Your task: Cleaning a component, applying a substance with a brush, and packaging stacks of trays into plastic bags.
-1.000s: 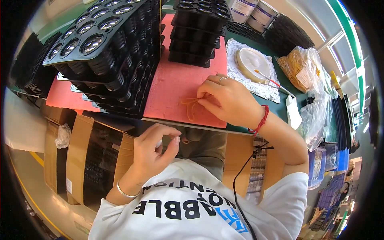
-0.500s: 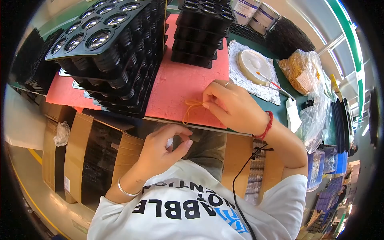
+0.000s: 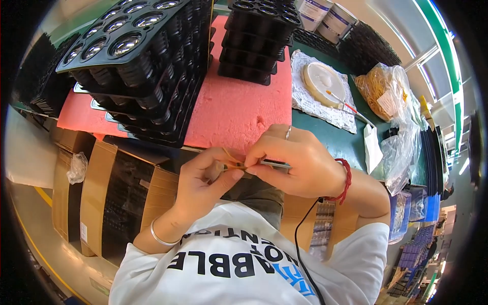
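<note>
My left hand (image 3: 201, 185) and my right hand (image 3: 302, 162) meet in front of the table edge, fingertips almost touching. Thin yellow rubber bands (image 3: 230, 165) run between them, with the right thumb and forefinger pinching one end. The left thumb and forefinger close on the bands too. Whether a small part sits inside the left fingers is hidden. Just beyond the hands lies a pink foam sheet (image 3: 239, 114) on the green table.
Tall stacks of black trays holding shiny round parts (image 3: 126, 44) stand left, with more black trays (image 3: 249, 53) behind. To the right are a round white dish (image 3: 323, 84) with a brush (image 3: 351, 108), a bag of rubber bands (image 3: 381, 91) and white paper (image 3: 372, 147). Cardboard boxes (image 3: 94, 198) stand below.
My right hand has come down and toward me from the foam, bringing the rubber bands to my left hand. My left fingers have closed on the bands.
</note>
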The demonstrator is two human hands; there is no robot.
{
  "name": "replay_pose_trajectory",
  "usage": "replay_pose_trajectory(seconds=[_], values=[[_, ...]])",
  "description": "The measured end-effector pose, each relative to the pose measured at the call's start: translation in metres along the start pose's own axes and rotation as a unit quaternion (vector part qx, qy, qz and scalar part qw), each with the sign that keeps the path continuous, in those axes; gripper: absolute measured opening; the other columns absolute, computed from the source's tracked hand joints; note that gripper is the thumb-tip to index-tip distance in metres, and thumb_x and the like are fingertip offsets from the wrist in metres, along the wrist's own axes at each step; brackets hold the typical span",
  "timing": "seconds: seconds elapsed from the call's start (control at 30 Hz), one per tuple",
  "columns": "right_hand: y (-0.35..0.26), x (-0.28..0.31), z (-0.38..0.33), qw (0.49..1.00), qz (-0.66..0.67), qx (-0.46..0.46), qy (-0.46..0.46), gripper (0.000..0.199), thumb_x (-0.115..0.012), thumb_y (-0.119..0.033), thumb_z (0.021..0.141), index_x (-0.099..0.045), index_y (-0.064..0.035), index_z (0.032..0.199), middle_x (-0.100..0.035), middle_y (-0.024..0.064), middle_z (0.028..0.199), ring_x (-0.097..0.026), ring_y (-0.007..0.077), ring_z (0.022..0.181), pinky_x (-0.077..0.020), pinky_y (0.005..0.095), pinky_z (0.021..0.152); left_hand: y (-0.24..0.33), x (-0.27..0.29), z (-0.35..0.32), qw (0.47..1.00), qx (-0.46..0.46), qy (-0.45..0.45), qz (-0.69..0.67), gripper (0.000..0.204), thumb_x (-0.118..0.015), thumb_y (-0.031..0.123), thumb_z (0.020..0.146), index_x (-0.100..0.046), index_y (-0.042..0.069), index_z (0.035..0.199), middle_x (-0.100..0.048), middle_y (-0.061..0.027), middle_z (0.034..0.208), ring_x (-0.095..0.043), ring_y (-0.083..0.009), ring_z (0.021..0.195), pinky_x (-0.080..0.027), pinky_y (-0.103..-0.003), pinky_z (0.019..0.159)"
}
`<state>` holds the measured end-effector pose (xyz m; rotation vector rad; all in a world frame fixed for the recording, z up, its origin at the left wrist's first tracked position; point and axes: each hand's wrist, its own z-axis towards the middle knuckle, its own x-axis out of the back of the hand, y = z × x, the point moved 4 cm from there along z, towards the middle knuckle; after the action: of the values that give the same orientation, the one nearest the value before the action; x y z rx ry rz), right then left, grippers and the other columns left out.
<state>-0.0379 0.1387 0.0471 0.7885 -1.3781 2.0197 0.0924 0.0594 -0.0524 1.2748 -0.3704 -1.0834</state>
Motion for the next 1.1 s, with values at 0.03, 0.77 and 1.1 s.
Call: replay_pose_trajectory(seconds=[0.03,0.77,1.1], values=[[0.001,0.0,0.0,1.0,0.005,0.004,0.01,0.014,-0.068,0.001,0.073,-0.064,-0.005,0.085,-0.064,0.0064,0.081,-0.061,0.0241,0.073,-0.0474,0.0314,0.064,0.0,0.004,-0.002,0.999,0.018,0.002,0.037,0.021,-0.066,0.001,0.084,-0.06,0.001,0.104,-0.06,0.002,0.085,-0.041,0.0002,0.06,-0.032,-0.015,0.053],[-0.001,-0.008,0.004,0.998,0.057,-0.03,0.009,0.014,-0.065,0.005,0.075,-0.063,-0.0017,0.087,-0.065,0.0077,0.083,-0.064,0.0238,0.075,-0.0497,0.0295,0.066,0.005,0.004,0.001,0.998,0.063,0.026,0.0,0.029,-0.06,-0.002,0.086,-0.05,0.001,0.113,-0.057,-0.0037,0.103,-0.052,-0.0084,0.094,-0.04,-0.021,0.084],[0.0,-0.014,0.007,0.998,0.065,-0.013,-0.016,0.016,-0.065,0.003,0.076,-0.063,-0.0033,0.09,-0.064,0.0074,0.081,-0.062,0.0241,0.073,-0.0483,0.031,0.064,0.001,0.01,-0.005,0.994,0.099,-0.012,-0.053,0.013,-0.055,0.001,0.091,-0.055,0.0,0.104,-0.06,-0.0045,0.099,-0.054,-0.0091,0.093,-0.044,-0.023,0.082]])
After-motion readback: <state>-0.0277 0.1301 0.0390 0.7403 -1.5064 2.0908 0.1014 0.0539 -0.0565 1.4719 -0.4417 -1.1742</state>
